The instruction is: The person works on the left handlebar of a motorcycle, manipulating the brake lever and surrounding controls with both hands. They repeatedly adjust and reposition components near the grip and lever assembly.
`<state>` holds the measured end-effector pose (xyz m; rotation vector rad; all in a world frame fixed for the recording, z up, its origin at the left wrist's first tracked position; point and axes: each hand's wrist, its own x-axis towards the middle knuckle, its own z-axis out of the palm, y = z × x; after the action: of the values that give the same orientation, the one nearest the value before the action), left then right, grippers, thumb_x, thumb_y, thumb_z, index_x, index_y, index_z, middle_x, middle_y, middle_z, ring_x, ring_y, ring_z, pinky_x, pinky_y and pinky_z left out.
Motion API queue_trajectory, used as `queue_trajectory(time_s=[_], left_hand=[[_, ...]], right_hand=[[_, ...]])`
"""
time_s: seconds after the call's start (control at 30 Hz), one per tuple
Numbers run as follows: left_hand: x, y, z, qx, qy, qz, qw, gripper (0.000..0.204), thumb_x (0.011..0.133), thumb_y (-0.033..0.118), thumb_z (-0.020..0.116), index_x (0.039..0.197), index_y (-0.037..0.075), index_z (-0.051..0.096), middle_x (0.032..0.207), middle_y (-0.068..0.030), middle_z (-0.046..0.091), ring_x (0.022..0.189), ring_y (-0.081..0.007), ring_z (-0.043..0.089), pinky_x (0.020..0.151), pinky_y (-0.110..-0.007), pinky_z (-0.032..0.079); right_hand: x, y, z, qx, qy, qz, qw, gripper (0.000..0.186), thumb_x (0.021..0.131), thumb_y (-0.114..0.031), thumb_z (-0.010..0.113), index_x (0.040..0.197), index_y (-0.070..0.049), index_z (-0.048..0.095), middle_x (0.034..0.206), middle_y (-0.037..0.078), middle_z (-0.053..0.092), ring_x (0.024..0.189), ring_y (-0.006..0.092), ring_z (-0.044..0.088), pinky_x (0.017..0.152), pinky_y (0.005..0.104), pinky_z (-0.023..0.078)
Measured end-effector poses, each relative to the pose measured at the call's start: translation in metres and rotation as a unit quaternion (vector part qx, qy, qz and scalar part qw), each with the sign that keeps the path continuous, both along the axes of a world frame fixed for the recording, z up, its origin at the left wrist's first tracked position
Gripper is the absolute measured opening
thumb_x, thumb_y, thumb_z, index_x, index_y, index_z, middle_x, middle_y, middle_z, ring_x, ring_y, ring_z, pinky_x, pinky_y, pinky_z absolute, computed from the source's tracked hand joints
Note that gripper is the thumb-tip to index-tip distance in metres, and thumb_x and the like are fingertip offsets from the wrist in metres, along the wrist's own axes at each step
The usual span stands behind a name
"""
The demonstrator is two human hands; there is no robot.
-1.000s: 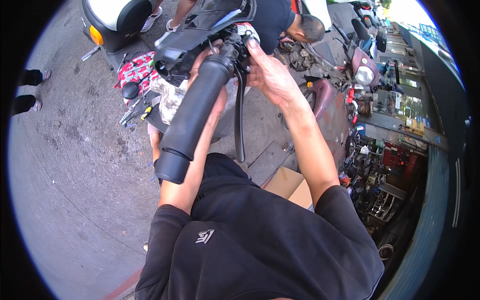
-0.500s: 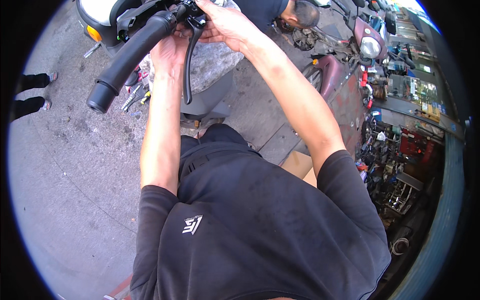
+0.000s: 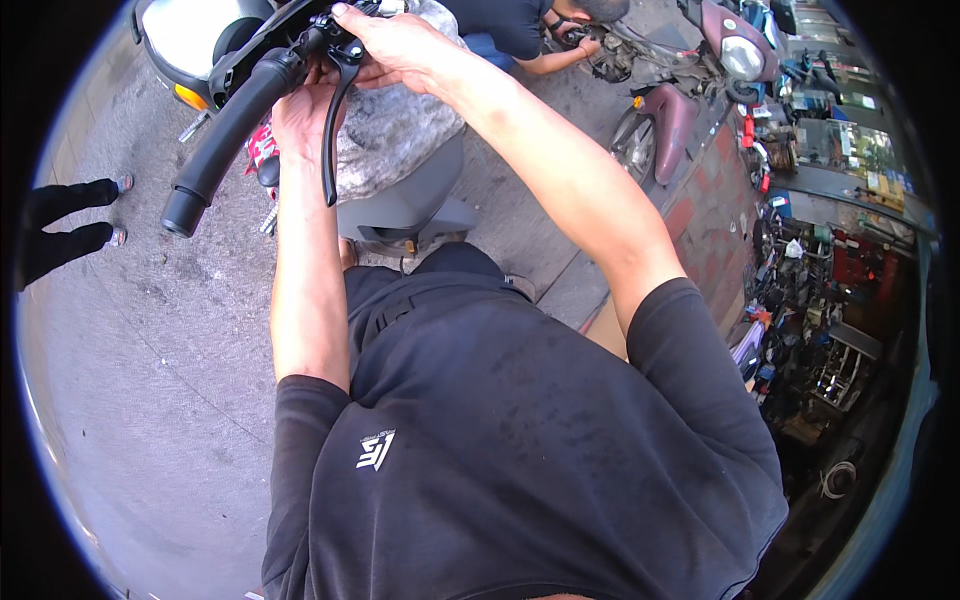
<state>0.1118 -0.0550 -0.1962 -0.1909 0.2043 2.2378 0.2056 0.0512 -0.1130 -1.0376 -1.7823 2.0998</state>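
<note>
At the top left a scooter's black handlebar grip (image 3: 235, 140) slants down to the left. A black brake lever (image 3: 330, 140) hangs from its bracket beside the grip. My right hand (image 3: 400, 55) is closed around that bracket, thumb on top and fingers beneath, by the lever's pivot. Palm up, my left hand (image 3: 305, 115) reaches under the handlebar behind the lever. Its fingers curl up there, mostly hidden, and what they hold cannot be made out. Below both hands is a scooter seat under a grey mottled cover (image 3: 390, 140).
A white mirror or lamp housing (image 3: 205, 40) with an orange indicator sits beyond the grip. At the top, another person (image 3: 510, 30) works on machine parts. A maroon scooter (image 3: 675, 125) stands at right, near shelves of parts (image 3: 840, 270). Someone's legs (image 3: 75, 220) show far left.
The view has shifted, so the handlebar and both hands appear further left. My hands keep their places at the lever bracket. The other person's arm has come into view.
</note>
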Motion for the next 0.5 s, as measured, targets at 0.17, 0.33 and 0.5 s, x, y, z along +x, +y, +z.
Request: queue_trajectory(time_s=[0.17,0.33,0.5], left_hand=[[-0.003,-0.003,-0.002,-0.027,0.0,0.002,1.0,0.024,0.082,0.01,0.076,0.103,-0.001,0.069,0.108,-0.0166,0.069,0.111,-0.0272,0.061,0.109,-0.042,0.042],[-0.001,-0.005,0.0,-0.026,0.026,-0.017,0.999,0.023,0.088,0.018,0.072,0.1,-0.002,0.068,0.111,-0.0179,0.067,0.114,-0.027,0.058,0.108,-0.043,0.042],[0.006,-0.004,0.012,-0.092,0.038,0.009,0.995,0.029,0.086,0.027,0.073,0.098,0.002,0.067,0.095,-0.0141,0.067,0.09,-0.0212,0.055,0.078,-0.033,0.039]], right_hand=[[0.01,-0.017,0.012,0.023,0.0,-0.034,0.999,0.056,0.092,-0.055,0.067,0.098,0.0,0.066,0.078,0.008,0.069,0.07,0.0195,0.072,0.074,0.0382,0.06],[0.01,-0.024,0.018,0.007,0.01,-0.071,0.997,0.049,0.094,-0.05,0.066,0.087,-0.001,0.065,0.072,0.004,0.064,0.062,0.0167,0.068,0.067,0.0379,0.059],[0.011,-0.025,0.025,0.01,-0.027,-0.081,0.996,0.053,0.091,-0.055,0.067,0.091,-0.002,0.068,0.072,0.005,0.063,0.068,0.0174,0.067,0.073,0.0376,0.058]])
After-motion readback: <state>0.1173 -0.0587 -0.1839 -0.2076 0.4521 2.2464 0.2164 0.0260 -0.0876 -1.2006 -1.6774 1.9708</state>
